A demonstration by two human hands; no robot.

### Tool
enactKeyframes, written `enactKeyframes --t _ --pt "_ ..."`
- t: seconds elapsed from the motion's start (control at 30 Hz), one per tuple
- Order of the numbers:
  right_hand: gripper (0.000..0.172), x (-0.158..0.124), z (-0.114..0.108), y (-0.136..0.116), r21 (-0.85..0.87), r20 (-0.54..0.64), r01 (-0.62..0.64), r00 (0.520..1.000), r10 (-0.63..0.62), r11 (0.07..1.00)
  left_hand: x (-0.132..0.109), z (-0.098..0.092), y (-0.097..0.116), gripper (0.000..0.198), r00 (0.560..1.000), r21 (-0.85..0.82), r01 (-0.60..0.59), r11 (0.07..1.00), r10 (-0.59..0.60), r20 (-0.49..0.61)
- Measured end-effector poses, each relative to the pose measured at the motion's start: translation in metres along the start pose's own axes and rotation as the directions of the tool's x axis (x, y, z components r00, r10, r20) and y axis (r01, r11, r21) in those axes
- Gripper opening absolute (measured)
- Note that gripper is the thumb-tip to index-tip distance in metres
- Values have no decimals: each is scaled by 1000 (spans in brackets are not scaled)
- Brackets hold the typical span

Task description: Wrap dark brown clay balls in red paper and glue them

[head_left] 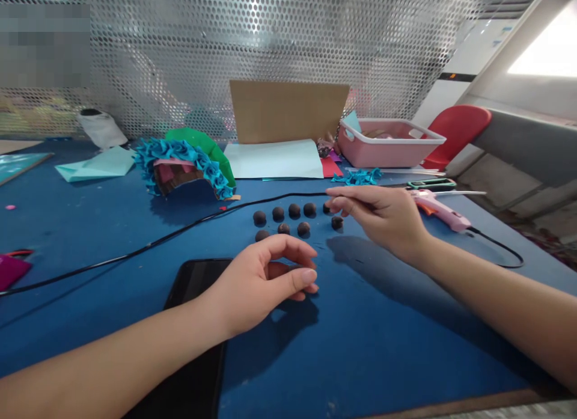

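Several small dark round balls (294, 211) lie in two rows on the blue table (383, 335). My right hand (383, 217) reaches in from the right, its fingers pinched at the right end of the far row, touching a ball there. My left hand (265, 281) hovers just in front of the near row with its fingers curled loosely and nothing visible in them. A black phone (193, 323) lies under my left wrist.
A pink glue gun (439, 210) lies behind my right hand, its black cable (148, 244) running across the table. Further back are a blue and green paper-flower piece (187, 163), paper sheets (274, 159), a cardboard panel (288, 111), a pink basket (387, 141) and a perforated metal screen.
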State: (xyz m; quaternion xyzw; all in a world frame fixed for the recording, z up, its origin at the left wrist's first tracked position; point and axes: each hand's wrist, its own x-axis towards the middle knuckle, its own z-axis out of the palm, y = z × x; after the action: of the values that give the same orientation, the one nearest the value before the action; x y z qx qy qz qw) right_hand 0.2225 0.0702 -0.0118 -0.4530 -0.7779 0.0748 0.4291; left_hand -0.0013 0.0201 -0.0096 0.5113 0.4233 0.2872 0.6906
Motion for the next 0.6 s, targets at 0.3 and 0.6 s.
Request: enactKeyframes --t 0.3,0.6 --pt "21 11 27 0 -149 195 363 923 -333 920 -4 -4 3 49 999 -53 19 998 -17 30" --pt "22 7 42 3 -213 262 481 867 -425 851 -6 -7 3 52 997 -84 -70 994 73 35"
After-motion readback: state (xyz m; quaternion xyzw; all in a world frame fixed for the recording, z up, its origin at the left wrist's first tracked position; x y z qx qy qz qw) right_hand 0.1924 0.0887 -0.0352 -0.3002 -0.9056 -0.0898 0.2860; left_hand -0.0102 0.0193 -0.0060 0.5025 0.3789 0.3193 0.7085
